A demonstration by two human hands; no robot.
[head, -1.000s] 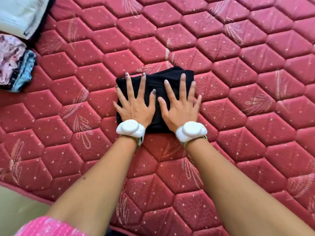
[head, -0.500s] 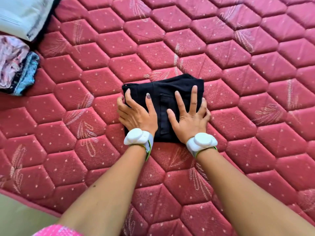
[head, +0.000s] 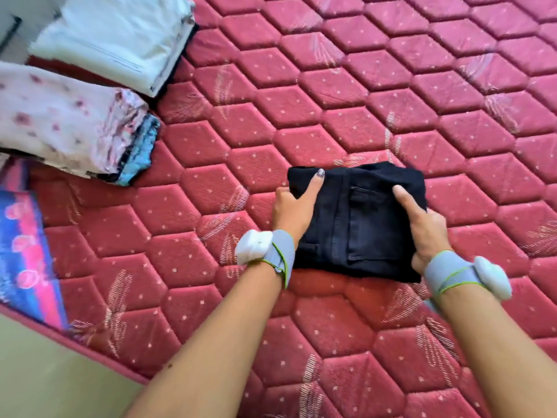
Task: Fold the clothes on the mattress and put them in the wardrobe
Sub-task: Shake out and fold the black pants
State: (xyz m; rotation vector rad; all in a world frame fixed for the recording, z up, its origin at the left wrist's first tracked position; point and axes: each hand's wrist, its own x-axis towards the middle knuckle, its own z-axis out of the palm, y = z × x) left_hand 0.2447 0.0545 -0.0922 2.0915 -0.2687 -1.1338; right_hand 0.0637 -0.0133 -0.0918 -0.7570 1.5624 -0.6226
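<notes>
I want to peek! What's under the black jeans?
Under the folded jeans only the red mattress shows, around their edges. The left hand and right hand grip the sides, fingers tucked underneath. Anything directly beneath is covered.

The left hand (head: 294, 211) and right hand (head: 426, 233) grip the folded black jeans (head: 358, 224) by the sides, on the red mattress (head: 361, 95).

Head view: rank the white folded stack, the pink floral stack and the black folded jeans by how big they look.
1. Pink floral stack and white folded stack: alike, both cut off by the frame, so unranked.
2. Black folded jeans, smallest.
</notes>
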